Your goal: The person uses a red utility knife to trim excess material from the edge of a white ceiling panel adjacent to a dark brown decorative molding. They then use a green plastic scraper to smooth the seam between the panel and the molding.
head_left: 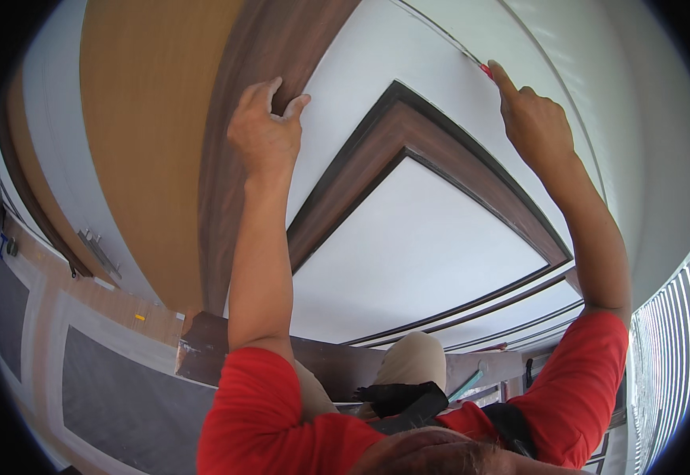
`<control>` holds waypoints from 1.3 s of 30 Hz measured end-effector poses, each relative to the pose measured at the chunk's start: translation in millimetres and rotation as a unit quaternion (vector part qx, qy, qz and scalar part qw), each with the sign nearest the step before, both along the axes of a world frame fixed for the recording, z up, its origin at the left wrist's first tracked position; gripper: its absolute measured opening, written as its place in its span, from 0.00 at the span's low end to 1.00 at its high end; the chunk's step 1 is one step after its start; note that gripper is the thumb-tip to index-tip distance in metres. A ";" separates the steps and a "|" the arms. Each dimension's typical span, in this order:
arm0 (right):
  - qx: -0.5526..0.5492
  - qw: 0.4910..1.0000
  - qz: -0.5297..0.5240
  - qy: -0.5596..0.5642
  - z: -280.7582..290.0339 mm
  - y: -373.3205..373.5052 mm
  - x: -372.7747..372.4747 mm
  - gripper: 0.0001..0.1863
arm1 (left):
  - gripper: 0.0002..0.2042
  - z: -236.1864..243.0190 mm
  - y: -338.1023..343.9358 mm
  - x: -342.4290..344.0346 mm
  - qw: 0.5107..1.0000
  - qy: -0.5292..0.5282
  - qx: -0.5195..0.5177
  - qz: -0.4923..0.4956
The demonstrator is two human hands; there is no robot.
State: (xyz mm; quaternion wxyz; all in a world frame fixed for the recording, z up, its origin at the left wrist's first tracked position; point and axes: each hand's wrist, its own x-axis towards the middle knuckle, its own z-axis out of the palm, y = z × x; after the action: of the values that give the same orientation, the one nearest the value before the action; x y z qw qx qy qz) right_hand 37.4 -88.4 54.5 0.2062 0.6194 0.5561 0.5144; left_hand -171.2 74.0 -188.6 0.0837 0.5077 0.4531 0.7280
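My left hand [268, 127] is by the wide brown wood-grain trim [238, 67], its thumb and forefinger parted and whitish at the tips. Nothing shows between those two fingers; the others are curled. Higher up on the right, my right hand [536, 123] is closed around a slim tool with a red part [486, 71]. The forefinger stretches along it, and its thin end meets a dark line [440, 32] on the white surface. My palm hides most of the tool, so its kind is unclear. Between my arms is a brown angled moulding [432, 131] with black edges on the white panel [416, 229].
A tan panel [151, 119] stands at left, with a metal handle [99, 252] on the pale strip beyond it. Grey floor sections [131, 396] lie below. Bright slatted blinds [673, 356] are at the right. Near my knees is a dark brown board [206, 348].
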 end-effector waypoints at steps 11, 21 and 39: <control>0.005 0.999 -0.046 0.028 8.7 -42.1 25.6 0.30 | 0.23 5.1 -4.9 2.8 1.000 0.000 -0.025 -0.003; 0.045 0.965 0.257 0.034 -3.1 31.5 -24.8 0.25 | 0.22 2.9 -3.3 3.3 1.000 -0.013 -0.022 0.009; 0.005 0.979 0.177 0.103 -1.4 74.2 -79.7 0.24 | 0.23 2.2 -4.5 5.1 0.999 -0.045 -0.015 -0.007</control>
State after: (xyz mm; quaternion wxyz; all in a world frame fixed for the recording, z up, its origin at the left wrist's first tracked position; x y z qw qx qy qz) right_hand -42.3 -14.2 53.1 0.0501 0.5614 0.6727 0.4793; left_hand -166.1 69.5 -186.5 0.1167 0.4767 0.4561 0.7423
